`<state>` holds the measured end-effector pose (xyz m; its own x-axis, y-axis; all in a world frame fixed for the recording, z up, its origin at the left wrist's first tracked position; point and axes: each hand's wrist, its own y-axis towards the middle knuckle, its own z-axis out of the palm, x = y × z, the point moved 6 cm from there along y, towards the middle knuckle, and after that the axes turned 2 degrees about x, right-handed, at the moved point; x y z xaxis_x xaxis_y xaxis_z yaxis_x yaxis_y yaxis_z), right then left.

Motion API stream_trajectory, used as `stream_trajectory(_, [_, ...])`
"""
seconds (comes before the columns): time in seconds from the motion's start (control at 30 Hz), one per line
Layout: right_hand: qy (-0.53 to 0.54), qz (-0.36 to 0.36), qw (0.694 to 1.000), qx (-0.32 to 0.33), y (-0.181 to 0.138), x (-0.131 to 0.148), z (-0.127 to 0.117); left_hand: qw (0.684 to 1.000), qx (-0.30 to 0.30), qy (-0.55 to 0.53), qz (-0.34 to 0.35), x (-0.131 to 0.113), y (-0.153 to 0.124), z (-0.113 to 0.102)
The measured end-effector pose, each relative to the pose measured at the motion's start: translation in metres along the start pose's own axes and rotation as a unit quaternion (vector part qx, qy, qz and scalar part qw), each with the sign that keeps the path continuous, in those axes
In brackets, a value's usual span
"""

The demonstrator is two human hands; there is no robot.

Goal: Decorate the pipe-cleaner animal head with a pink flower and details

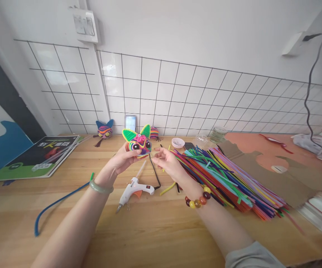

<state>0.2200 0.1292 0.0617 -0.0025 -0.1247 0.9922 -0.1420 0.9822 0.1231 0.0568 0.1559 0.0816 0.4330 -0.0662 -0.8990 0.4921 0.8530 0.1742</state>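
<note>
My left hand (121, 158) grips a colourful animal head made of pipe cleaners (140, 144), held up over the table. It has green ears edged in yellow, dark round eyes, a pink forehead piece and striped sides. Just right of it, apart from the head, is my right hand (168, 162); its thumb and bent fingers are a little apart, with nothing plainly visible between them. Below both hands a white glue gun (135, 189) with an orange trigger lies on the wooden table (133, 238). Its dark cord runs up behind the right hand.
A big pile of coloured pipe cleaners (219, 175) lies to the right. Left are a blue pipe cleaner (57, 203) and a book (49, 150). Along the wall stand a finished-looking blue-eared head (104, 130), a phone (130, 122), a pink bowl (178, 143) and a glass jar (218, 134).
</note>
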Motion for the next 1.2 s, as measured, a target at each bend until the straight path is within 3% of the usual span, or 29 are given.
stream_trajectory(0.2, [0.030, -0.010, 1.000, 0.001, 0.000, 0.004, 0.000, 0.999, 0.043, 0.009, -0.012, 0.006, 0.000, 0.008])
stream_trajectory(0.4, [0.057, -0.019, 0.997, 0.050, -0.007, 0.015, 0.010, 0.998, 0.054, 0.039, -0.015, 0.010, -0.003, 0.016])
stream_trajectory(0.53, [0.082, -0.015, 0.995, 0.046, -0.007, 0.012, 0.009, 0.996, 0.046, 0.070, 0.002, 0.009, -0.004, 0.022])
stream_trajectory(0.73, [0.148, 0.011, 0.985, 0.086, -0.008, 0.016, 0.008, 0.987, 0.064, 0.131, 0.069, -0.001, -0.004, 0.033])
stream_trajectory(1.0, [0.207, 0.066, 0.970, 0.108, -0.009, 0.013, 0.009, 0.983, 0.067, 0.161, 0.062, -0.005, -0.005, 0.037])
stream_trajectory(1.2, [0.166, 0.034, 0.980, 0.103, -0.010, 0.017, 0.009, 0.984, 0.047, 0.163, 0.047, -0.005, -0.005, 0.035])
